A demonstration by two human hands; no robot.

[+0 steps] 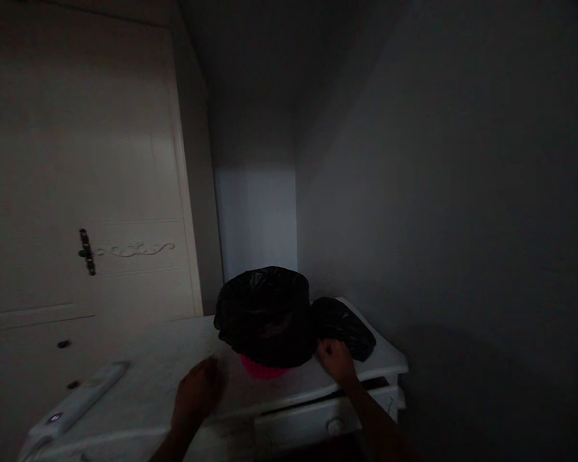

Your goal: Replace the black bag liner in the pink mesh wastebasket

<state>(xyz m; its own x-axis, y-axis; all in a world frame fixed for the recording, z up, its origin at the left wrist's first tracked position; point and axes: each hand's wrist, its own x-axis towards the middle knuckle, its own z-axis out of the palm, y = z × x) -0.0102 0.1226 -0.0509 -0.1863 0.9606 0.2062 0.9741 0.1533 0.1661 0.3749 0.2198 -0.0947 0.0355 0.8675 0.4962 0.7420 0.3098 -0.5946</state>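
Observation:
A pink basket [264, 367] stands on the white dresser top, its upper part covered by a black plastic bag [270, 317] folded over the rim. My right hand [336, 360], fingers curled, is at the lower right side of the bag, beside a second black bag [349, 326] lying on the dresser. Whether its fingers hold any plastic is too dark to tell. My left hand [200, 388] is over the dresser's front part, left of the basket and apart from it. Its fingers look bent but are dark and blurred.
The white dresser [158, 359] has a slightly open drawer [313, 420] at its front. A long pale object [84, 398] lies at the left end. Behind stands a white cabinet door [135, 186]; a grey wall [438, 192] rises on the right.

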